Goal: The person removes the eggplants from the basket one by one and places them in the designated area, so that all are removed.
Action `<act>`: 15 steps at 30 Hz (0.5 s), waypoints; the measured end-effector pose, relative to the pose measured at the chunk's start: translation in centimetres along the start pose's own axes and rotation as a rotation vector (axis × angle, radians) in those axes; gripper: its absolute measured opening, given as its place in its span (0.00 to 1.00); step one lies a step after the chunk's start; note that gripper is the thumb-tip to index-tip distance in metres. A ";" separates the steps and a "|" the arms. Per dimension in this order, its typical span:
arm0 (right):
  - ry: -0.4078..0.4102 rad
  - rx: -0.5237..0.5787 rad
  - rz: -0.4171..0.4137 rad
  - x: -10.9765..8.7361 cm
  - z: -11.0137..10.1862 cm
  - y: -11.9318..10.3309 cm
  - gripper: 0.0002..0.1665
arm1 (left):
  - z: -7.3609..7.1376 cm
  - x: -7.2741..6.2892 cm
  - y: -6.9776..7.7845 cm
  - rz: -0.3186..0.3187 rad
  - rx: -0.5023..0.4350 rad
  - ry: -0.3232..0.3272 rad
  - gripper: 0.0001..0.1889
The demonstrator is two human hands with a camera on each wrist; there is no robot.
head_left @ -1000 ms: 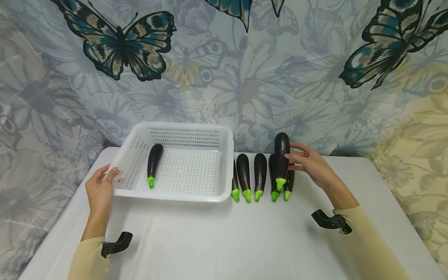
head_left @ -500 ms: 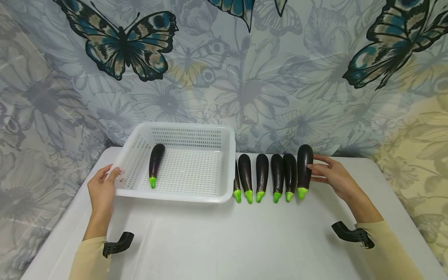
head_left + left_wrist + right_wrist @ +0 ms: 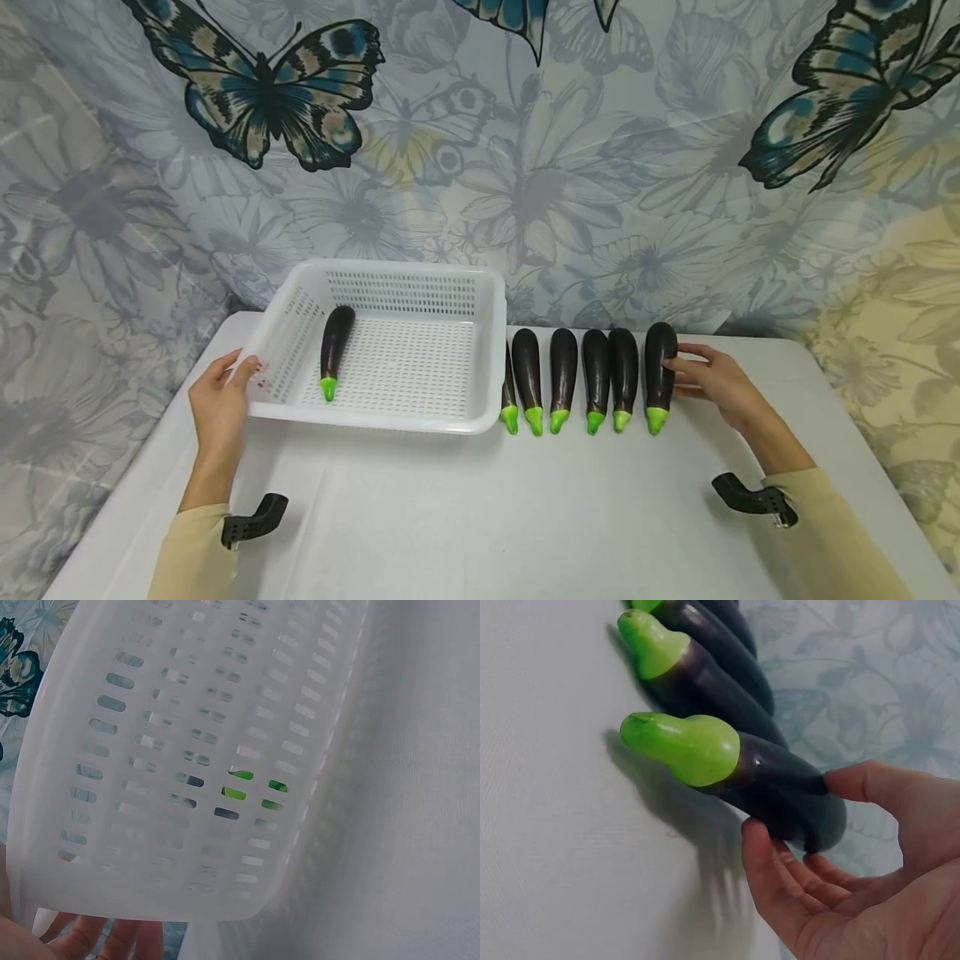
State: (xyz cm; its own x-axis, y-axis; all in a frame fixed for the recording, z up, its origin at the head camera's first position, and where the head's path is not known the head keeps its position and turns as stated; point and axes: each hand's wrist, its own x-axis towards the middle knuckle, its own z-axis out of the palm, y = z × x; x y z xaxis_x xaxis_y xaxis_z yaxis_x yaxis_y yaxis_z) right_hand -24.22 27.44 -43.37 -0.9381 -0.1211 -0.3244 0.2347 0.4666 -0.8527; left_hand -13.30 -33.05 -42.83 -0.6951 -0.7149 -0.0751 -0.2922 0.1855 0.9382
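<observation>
At the right end of a row of eggplants, my right hand (image 3: 711, 379) pinches a dark eggplant (image 3: 660, 371) with a bright green stem end. The right wrist view shows the thumb on one side of this eggplant (image 3: 772, 784) and the fingers on the other, close over the table. My left hand (image 3: 219, 404) grips the left end of a white plastic basket (image 3: 375, 421), thumb over the rim. Its fingers curl behind the basket wall (image 3: 172, 750) in the left wrist view. One eggplant (image 3: 337, 350) lies inside the basket, toward its left.
Several more eggplants (image 3: 564, 375) lie side by side on the white table (image 3: 480, 508), stems toward me. The leftmost eggplant (image 3: 509, 396) is partly hidden by the basket's right end. A patterned cloth (image 3: 517, 183) with butterflies hangs behind the table.
My right hand has carried its eggplant rightward and down, from above the row to the row's right end. The left hand stays on the basket.
</observation>
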 end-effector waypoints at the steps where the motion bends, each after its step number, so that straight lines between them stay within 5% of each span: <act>1: -0.002 0.000 0.000 0.1 0.0 0.1 0.47 | 0.0 0.0 0.0 -0.003 0.002 0.001 0.27; 15: -0.029 -0.079 0.035 0.9 0.8 0.4 0.46 | 0.0 0.1 -0.1 0.002 -0.016 0.000 0.27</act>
State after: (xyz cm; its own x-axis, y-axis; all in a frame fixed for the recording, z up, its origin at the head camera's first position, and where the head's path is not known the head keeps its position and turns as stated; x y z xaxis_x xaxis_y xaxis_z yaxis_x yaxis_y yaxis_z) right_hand -24.73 26.81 -44.31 -0.9216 -0.1286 -0.3662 0.2452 0.5385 -0.8062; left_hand -13.32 -33.12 -42.89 -0.6954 -0.7149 -0.0736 -0.2804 0.1756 0.9437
